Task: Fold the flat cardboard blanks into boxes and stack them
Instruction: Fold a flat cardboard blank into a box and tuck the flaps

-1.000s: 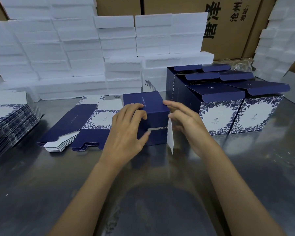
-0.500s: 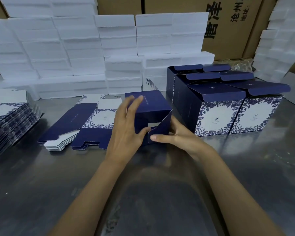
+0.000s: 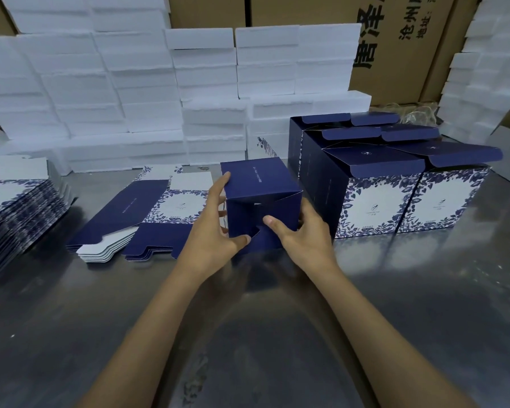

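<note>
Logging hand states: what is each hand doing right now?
Left hand: grips the blue box, thumb on its flaps.
Right hand: grips the same box, thumb pressing a flap.

this is a packing workshop or warehouse floor, no doubt about it. a bare metal worktable (image 3: 277, 334) runs across the view, and white foam blocks (image 3: 106, 92) are stacked in a wall behind it. brown shipping cartons (image 3: 395, 48) with black chinese print stand at the back. on the table sit piles of flat printed blanks (image 3: 147, 210), a deeper pile at far left (image 3: 15, 210), and a cluster of folded navy floral boxes (image 3: 395, 184) grouped on the right. bulk stock, one product, all over.
</note>
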Available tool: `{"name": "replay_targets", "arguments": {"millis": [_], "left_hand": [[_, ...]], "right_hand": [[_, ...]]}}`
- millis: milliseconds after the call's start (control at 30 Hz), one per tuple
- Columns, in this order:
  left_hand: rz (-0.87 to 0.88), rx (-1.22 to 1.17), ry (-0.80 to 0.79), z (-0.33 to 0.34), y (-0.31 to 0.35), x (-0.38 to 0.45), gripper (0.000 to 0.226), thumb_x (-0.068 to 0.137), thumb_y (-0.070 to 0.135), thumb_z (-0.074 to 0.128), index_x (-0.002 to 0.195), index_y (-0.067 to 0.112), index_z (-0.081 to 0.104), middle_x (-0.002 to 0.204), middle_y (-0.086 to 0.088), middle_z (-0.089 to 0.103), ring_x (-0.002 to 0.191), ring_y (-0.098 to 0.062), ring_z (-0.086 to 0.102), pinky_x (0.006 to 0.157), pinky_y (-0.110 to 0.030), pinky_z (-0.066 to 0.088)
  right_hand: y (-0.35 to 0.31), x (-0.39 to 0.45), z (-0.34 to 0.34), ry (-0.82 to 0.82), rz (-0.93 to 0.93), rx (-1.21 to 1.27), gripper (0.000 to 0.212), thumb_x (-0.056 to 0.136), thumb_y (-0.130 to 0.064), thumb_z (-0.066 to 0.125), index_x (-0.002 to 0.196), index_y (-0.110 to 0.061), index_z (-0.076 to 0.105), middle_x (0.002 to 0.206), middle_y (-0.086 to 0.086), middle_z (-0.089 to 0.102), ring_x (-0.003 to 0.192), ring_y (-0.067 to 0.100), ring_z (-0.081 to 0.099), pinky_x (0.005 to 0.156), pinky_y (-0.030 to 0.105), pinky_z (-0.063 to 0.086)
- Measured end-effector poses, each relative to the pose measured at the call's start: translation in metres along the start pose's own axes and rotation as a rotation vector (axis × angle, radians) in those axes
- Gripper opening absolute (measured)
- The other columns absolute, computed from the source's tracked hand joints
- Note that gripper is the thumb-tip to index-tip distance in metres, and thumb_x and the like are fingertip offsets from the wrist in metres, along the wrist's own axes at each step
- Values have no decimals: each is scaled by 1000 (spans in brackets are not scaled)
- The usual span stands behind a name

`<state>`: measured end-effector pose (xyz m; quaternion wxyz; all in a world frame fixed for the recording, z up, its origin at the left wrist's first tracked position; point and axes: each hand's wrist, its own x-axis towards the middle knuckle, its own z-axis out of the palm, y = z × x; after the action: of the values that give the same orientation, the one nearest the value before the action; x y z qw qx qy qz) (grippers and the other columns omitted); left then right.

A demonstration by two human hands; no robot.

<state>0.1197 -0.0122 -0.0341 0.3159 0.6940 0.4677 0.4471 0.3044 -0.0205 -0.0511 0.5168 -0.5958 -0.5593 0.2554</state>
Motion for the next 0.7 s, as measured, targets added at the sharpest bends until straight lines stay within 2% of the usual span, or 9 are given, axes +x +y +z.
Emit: {"name": "replay_targets", "arguments": {"millis": [133,200,267,367,433,533,600,667,700], "left_hand": [[2,30,-10,4,4,-1,113,75,3,83,141,65,16,137,15,49,105,19,52,73,-6,49],[1,19,-14,4,4,-1,114,75,1,83,143,62,15,134,19,49,103,22,51,73,-6,49],[-1,0,-21,4,6,-1,115,74,0,83,146,57,15,130,24,48,103,23,51,72,-7,50],[-4,-37,-27,6,8,-2,116,74,-1,84,151,50,13,133,26,46,106,25,48,76,-8,51],[-17,-84,-31,6,9,-2,116,74,3,85,150,51,12,140,18,47,113,22,48,80,-4,47],[-56,-160,-18,3,12,-1,112,74,12,87,150,52,15,146,12,49,122,11,50,85,-1,43],[-76,-199,-4,0,14,-1,110,75,14,86,153,48,16,145,13,51,125,5,52,95,-11,47],[-80,-219,-13,-1,17,-1,109,76,14,86,154,48,17,147,11,50,131,-2,49,108,-26,45],[-80,-216,-26,-1,18,-2,109,76,15,86,153,50,17,149,8,47,134,-4,47,111,-29,43]], "right_hand": [[-2,-1,-3,60,-26,-39,50,85,-47,76,128,-28,58,109,-9,72,105,19,68,91,41,56],[-3,-1,-3,51,-23,-38,52,85,-47,77,129,-27,57,111,-8,72,106,19,67,92,43,56],[-4,-1,-3,48,-26,-44,53,85,-47,77,130,-27,57,110,-9,72,105,17,67,90,40,57],[-5,-3,-4,35,-22,-50,53,83,-49,78,128,-30,57,102,-17,69,97,8,66,78,22,52],[-6,-3,-5,-2,3,-20,54,80,-51,80,126,-34,57,99,-24,68,91,-3,65,75,15,48],[-10,-1,-6,-69,60,82,54,77,-55,80,124,-36,59,103,-23,71,97,-7,65,84,21,54],[-11,0,-7,-90,69,105,52,79,-53,78,124,-34,60,107,-19,72,103,-1,66,92,32,56],[-11,0,-7,-64,47,80,47,83,-49,77,123,-32,60,108,-16,73,104,3,67,95,37,56],[-10,0,-7,-41,34,54,46,84,-49,76,123,-32,61,108,-15,73,104,4,67,95,38,56]]}}
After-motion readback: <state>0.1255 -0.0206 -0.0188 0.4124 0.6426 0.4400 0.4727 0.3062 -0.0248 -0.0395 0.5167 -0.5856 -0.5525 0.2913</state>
